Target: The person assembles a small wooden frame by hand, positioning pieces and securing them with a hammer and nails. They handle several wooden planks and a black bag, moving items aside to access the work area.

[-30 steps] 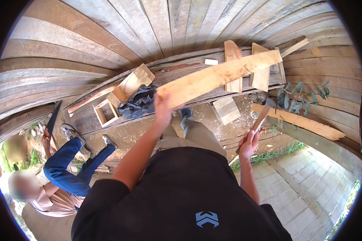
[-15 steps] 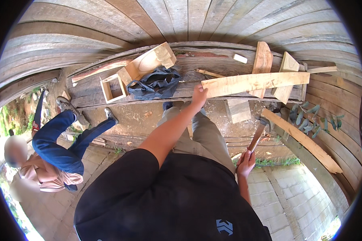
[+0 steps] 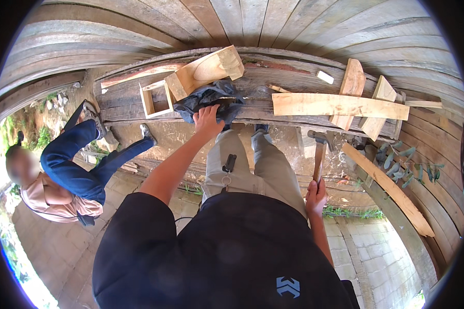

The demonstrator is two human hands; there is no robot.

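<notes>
At the near edge of a black plastic bag [image 3: 232,93], my left hand [image 3: 207,121] rests with its fingers stretched over the plastic; what lies inside the bag is hidden. My right hand [image 3: 315,198] is closed round the wooden handle of a hammer [image 3: 319,152], held head up beside my right leg. A long pale board [image 3: 314,104] lies on the bench, across two shorter wood pieces, a rounded one [image 3: 351,85] and an angled one [image 3: 382,98]. Next to the bag stand a small open wooden frame [image 3: 145,100] and a wooden box-like piece [image 3: 203,72].
The weathered plank bench [image 3: 263,77] runs along a board wall [image 3: 252,23]. A small white block [image 3: 325,77] sits near its back. At right, a rough plank [image 3: 392,185] leans near leafy twigs [image 3: 397,162]. A person in blue trousers [image 3: 82,165] sits at left.
My left hand has let go of the long board and moved left to the black bag. The board now lies on the bench. The hammer stands more upright in my right hand.
</notes>
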